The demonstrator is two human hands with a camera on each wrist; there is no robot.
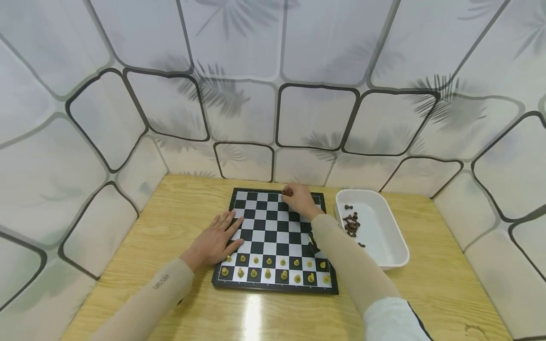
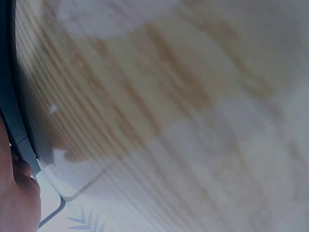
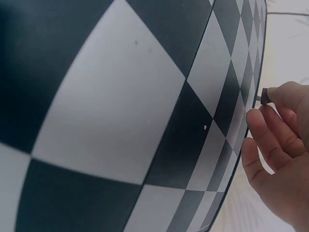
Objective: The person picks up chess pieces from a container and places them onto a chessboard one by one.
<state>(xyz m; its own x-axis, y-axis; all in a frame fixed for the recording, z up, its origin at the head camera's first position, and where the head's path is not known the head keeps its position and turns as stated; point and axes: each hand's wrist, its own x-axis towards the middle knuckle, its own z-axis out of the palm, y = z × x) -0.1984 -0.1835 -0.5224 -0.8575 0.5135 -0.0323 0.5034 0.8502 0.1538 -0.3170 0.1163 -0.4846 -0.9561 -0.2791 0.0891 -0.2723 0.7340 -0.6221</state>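
Note:
A black-and-white chessboard (image 1: pixel 268 236) lies flat on the table. My left hand (image 1: pixel 213 240) rests spread over its left edge, fingers straight; in the left wrist view only a strip of this hand (image 2: pixel 21 193) shows beside the dark board rim. At the far edge of the board, my right hand (image 1: pixel 299 199) pinches a dark brown chess piece (image 3: pixel 265 96) between thumb and fingertips. Its exact kind is too small to tell. Yellow chess pieces (image 1: pixel 268 273) stand in two rows along the near side. Beneath the right forearm is a dark object (image 1: pixel 313 245), partly hidden.
A white plastic tub (image 1: pixel 386 232) stands right of the board, with several dark brown pieces (image 1: pixel 351 223) heaped along its left side. The wooden table (image 1: pixel 179 194) meets patterned walls (image 1: pixel 315 116) at the back and both sides.

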